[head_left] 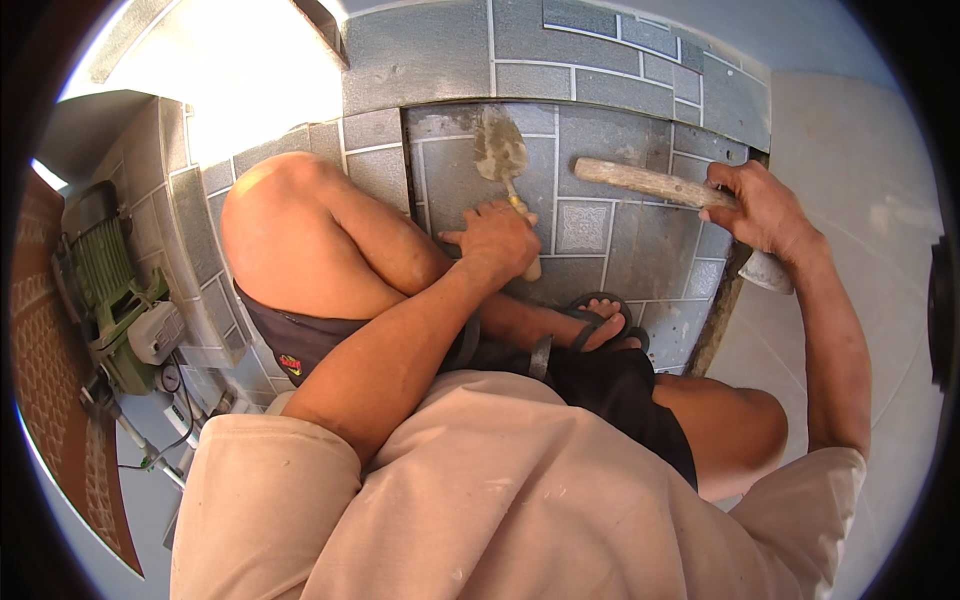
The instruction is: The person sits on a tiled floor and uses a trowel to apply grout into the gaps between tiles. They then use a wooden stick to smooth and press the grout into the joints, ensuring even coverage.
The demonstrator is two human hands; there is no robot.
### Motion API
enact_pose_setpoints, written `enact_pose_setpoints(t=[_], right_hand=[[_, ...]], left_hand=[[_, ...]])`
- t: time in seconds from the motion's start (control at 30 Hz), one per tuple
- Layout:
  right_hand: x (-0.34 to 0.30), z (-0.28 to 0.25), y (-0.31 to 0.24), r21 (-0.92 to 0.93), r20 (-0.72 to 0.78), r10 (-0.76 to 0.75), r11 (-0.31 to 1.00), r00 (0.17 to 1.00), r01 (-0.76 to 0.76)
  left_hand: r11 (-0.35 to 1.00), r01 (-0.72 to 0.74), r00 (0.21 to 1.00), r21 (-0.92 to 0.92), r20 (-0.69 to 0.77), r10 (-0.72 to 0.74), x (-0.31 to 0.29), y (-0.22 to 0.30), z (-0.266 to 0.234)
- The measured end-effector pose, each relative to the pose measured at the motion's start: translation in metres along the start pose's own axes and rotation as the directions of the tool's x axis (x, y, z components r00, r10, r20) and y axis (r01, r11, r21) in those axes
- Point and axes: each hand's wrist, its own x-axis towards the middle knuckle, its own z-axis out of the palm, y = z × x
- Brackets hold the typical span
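Observation:
My left hand [492, 240] is closed around the wooden handle of a trowel [502, 150], resting low over the grey patterned floor tile [640, 240]. The trowel's blade, coated with pale mortar, points away from me. On the right, my right hand [765, 208] grips what looks like a hammer [640, 181] close to its head. Its worn wooden handle reaches left above the tile, and the pale grey head [768, 271] shows below my hand. Part of the tile is wet or smeared. A dark seam runs along its left and far edges.
Along the right side of the tile runs a rough, open gap [722, 315], with a pale smooth floor [850, 180] beyond. My sandalled foot [603, 320] rests on the tile's near part. A green motor-like machine [105, 270] stands at the left, beside a brown panel [60, 370].

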Motion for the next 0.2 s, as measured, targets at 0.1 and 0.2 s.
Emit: enact_pose_setpoints(t=[0.1, 0.2], right_hand=[[0.005, -0.018, -0.012, 0.058, -0.071, 0.262, 0.964, 0.962, -0.259], [0.004, -0.008, 0.006, 0.076, 0.034, 0.117, 0.990, 0.993, -0.119]], left_hand=[[1.000, 0.016, 1.000, 0.000, 0.022, -0.016, 0.001, 0.000, -0.002], [0.999, 0.033, 0.999, 0.012, 0.037, -0.034, 0.000, -0.001, -0.006]])
